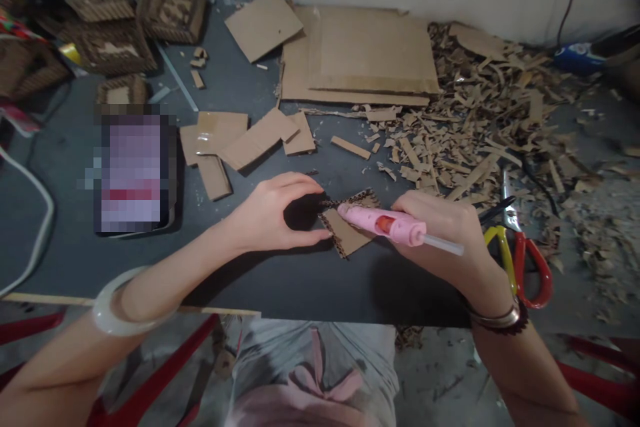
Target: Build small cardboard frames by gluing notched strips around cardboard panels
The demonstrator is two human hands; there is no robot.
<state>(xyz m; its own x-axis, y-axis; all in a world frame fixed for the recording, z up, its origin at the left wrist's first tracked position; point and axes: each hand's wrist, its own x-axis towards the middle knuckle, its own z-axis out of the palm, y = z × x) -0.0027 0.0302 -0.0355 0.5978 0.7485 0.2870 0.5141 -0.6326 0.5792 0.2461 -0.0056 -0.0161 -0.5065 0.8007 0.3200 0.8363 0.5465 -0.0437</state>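
the right hand (445, 227) is closed around a pink hot glue gun (380, 223), its stubby barrel showing an orange-red patch in a side window and a translucent glue stick (444, 244) jutting from the back. its tip lies over a small cardboard square (356, 240) on the dark tabletop (300, 287), right in front of the person. the square is plain brown and set at a slant, with corrugated strips (336, 235), their wavy flutes visible, along its left and far edges. the left hand (270, 213) makes a wide c at its left corner; whether the fingertips pinch the strips or only sit beside them, i cannot tell.
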